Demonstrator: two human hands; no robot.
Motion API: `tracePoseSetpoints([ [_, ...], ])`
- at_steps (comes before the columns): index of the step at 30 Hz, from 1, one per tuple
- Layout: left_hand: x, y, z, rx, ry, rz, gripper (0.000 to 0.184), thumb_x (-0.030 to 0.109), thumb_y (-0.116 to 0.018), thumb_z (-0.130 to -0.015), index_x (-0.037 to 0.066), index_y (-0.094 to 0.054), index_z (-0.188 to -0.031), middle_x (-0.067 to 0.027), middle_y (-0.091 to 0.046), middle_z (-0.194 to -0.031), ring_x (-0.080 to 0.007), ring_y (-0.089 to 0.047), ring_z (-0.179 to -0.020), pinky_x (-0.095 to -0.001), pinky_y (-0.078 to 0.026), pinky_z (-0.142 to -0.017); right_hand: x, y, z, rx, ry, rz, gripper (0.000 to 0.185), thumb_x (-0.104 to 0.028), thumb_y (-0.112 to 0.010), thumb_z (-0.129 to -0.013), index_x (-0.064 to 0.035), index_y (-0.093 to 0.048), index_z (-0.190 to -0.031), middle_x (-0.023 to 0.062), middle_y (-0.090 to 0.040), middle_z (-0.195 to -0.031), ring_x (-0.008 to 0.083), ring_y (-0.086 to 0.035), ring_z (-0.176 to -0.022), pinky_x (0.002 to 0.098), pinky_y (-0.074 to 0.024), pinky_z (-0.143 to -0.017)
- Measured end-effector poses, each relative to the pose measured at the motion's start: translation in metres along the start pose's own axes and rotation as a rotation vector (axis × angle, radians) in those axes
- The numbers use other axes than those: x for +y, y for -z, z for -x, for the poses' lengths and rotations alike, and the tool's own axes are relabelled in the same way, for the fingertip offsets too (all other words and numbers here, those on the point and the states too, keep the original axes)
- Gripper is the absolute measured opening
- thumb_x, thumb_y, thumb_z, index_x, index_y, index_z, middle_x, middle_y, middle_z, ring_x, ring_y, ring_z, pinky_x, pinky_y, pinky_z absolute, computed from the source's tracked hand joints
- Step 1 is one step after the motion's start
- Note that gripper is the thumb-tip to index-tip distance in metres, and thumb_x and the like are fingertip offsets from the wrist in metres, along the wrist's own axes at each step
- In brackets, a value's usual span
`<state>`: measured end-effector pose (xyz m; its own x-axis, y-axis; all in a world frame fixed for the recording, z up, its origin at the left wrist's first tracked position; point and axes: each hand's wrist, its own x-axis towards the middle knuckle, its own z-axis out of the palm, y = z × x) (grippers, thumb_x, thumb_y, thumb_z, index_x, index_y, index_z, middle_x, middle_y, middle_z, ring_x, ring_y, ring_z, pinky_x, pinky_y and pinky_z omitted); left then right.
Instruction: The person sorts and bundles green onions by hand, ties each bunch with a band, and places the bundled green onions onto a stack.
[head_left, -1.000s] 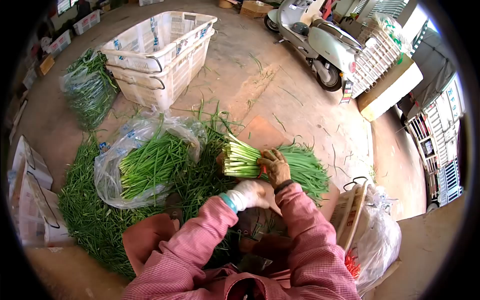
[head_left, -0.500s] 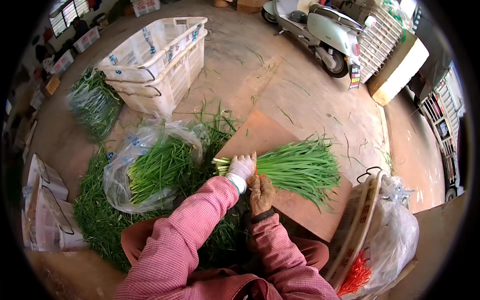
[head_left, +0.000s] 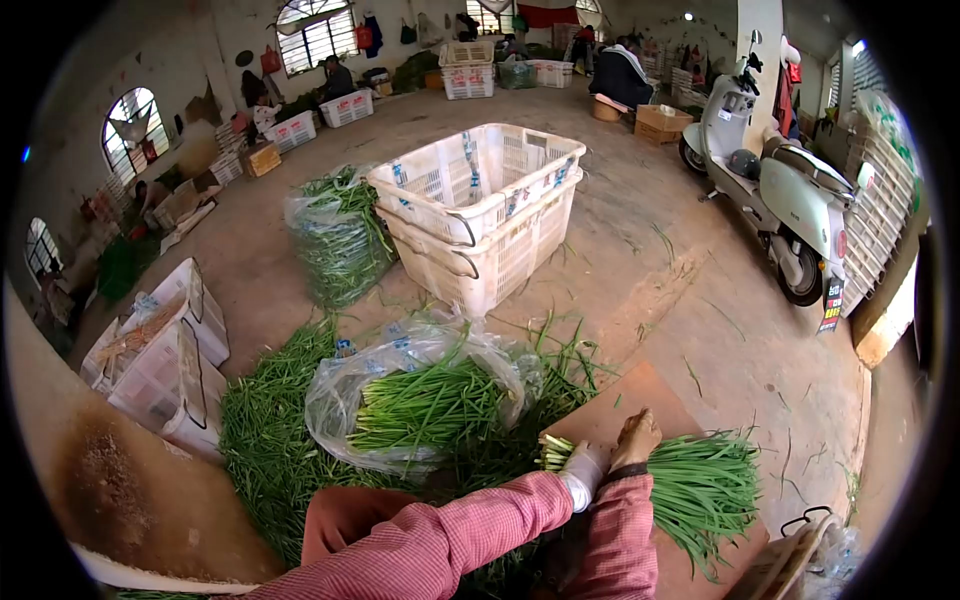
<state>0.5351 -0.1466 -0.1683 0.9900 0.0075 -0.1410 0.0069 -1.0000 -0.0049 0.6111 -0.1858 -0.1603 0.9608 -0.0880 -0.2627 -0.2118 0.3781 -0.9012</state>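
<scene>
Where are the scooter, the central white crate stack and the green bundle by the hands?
Scooter (head_left: 797, 200), head view: rear side panel.
Central white crate stack (head_left: 525, 245), head view: lower crate's side wall.
Green bundle (head_left: 704, 488), head view: its leaves.

Green bunch (head_left: 708, 490) partly behind right sleeve (head_left: 620, 525), lower-right basket (head_left: 797, 556) cut off

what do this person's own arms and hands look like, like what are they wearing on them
Both arms have long pinkish-red sleeves in a fine check. The left hand seems to wear a thin pale glove, with a white band at the wrist. The right hand has a dark band at its wrist; whether it is gloved is unclear.
</scene>
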Motion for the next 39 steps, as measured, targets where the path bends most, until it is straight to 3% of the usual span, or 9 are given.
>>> tracePoseSetpoints([
  [6, 0.001, 0.015, -0.002, -0.072, -0.002, -0.01, 0.025, 0.024, -0.051, -0.074, 0.011, -0.054, -0.096, -0.0062, -0.053, -0.092, -0.0197, -0.051, -0.087, -0.0326, -0.036, -0.076, 0.057, 0.018, -0.093, 0.087, 0.029, 0.425, 0.026, -0.023, -0.046, -0.085, -0.0095, -0.049, -0.063, 0.0012, -0.045, -0.048, 0.0093, -0.037, -0.036, 0.0245, -0.0269, -0.031],
  [8, 0.001, 0.024, -0.001, -0.141, -0.022, -0.017, 0.03, 0.028, -0.053, -0.073, 0.01, -0.055, -0.096, -0.0065, -0.053, -0.094, -0.0206, -0.052, -0.089, -0.0336, -0.037, -0.075, 0.042, 0.023, -0.06, -0.355, 0.189, 0.549, 0.028, -0.027, -0.049, -0.085, -0.0018, -0.057, -0.078, 0.0059, -0.056, -0.062, 0.0148, -0.051, -0.05, 0.0255, -0.0405, -0.043],
  [9, -0.002, 0.027, -0.004, -0.199, -0.045, -0.026, 0.032, 0.03, -0.053, -0.072, 0.01, -0.056, -0.097, -0.0067, -0.054, -0.096, -0.0213, -0.052, -0.09, -0.0343, -0.037, -0.075, 0.008, 0.023, -0.02, -0.392, 0.506, 0.766, 0.033, -0.026, -0.053, -0.083, 0.0019, -0.054, -0.1, 0.0128, -0.06, -0.087, 0.0236, -0.057, -0.081, 0.0301, -0.045, -0.072],
  [11, -0.012, 0.056, -0.009, -0.356, -0.027, 0.196, 0.057, 0.041, -0.069, -0.057, 0.007, -0.055, -0.101, -0.01, -0.057, -0.099, -0.0224, -0.054, -0.096, -0.0356, -0.04, -0.081, -0.045, 0.046, 0.055, -0.258, 1.009, 0.963, 0.046, -0.02, -0.055, -0.08, -0.0003, -0.041, -0.119, 0.0224, -0.044, -0.117, 0.0352, -0.039, -0.112, 0.0388, -0.0309, -0.094],
  [19, -0.017, 0.009, 0.041, -0.52, 0.036, 1.267, 0.089, 0.041, -0.08, -0.046, 0.004, -0.044, -0.119, -0.0131, -0.051, -0.115, -0.025, -0.047, -0.107, -0.0319, -0.034, -0.092, 0.034, 0.182, 0.109, -0.385, -0.211, 0.222, 0.053, -0.013, -0.068, -0.073, 0.0008, -0.042, -0.117, 0.0114, -0.049, -0.114, 0.0181, -0.048, -0.1, 0.0306, -0.0414, -0.083],
  [25, 0.011, 0.025, 0.052, 0.135, -0.292, 1.44, 0.098, 0.034, -0.08, -0.052, 0.005, -0.026, -0.13, -0.0131, -0.033, -0.129, -0.0273, -0.029, -0.12, -0.0364, -0.024, -0.099, -0.038, 0.13, 0.097, -0.455, 0.208, 0.045, 0.052, -0.013, -0.076, -0.063, 0.0025, -0.05, -0.106, 0.0092, -0.056, -0.097, 0.0179, -0.054, -0.084, 0.0295, -0.0449, -0.076],
  [31, 0.0, 0.096, 0.031, -0.215, -0.574, 1.682, 0.102, 0.039, -0.076, -0.057, 0.007, -0.015, -0.133, -0.0134, -0.025, -0.133, -0.028, -0.027, -0.121, -0.0378, -0.026, -0.098, -0.101, 0.118, 0.08, -0.59, 0.161, 0.18, 0.053, -0.025, -0.074, -0.065, 0.0025, -0.053, -0.105, 0.0113, -0.057, -0.1, 0.0203, -0.056, -0.087, 0.0318, -0.0451, -0.078],
  [34, 0.0, 0.094, 0.038, -0.306, -0.321, 1.565, 0.096, 0.033, -0.076, -0.058, 0.006, -0.021, -0.131, -0.0131, -0.032, -0.129, -0.0251, -0.032, -0.117, -0.0353, -0.028, -0.096, -0.05, 0.141, 0.047, -0.447, 0.056, 1.189, 0.053, -0.036, -0.065, -0.072, -0.0014, -0.051, -0.11, 0.0133, -0.054, -0.108, 0.0248, -0.05, -0.099, 0.0352, -0.0401, -0.086],
  [39, -0.001, 0.088, 0.037, -0.459, -0.095, 1.447, 0.086, 0.032, -0.074, -0.06, 0.005, -0.028, -0.128, -0.0131, -0.038, -0.126, -0.0216, -0.036, -0.115, -0.0323, -0.032, -0.094, -0.026, 0.159, 0.016, -0.471, -0.128, 1.304, 0.052, -0.033, -0.064, -0.072, -0.004, -0.049, -0.113, 0.0122, -0.049, -0.113, 0.0265, -0.045, -0.104, 0.0365, -0.0367, -0.089],
])
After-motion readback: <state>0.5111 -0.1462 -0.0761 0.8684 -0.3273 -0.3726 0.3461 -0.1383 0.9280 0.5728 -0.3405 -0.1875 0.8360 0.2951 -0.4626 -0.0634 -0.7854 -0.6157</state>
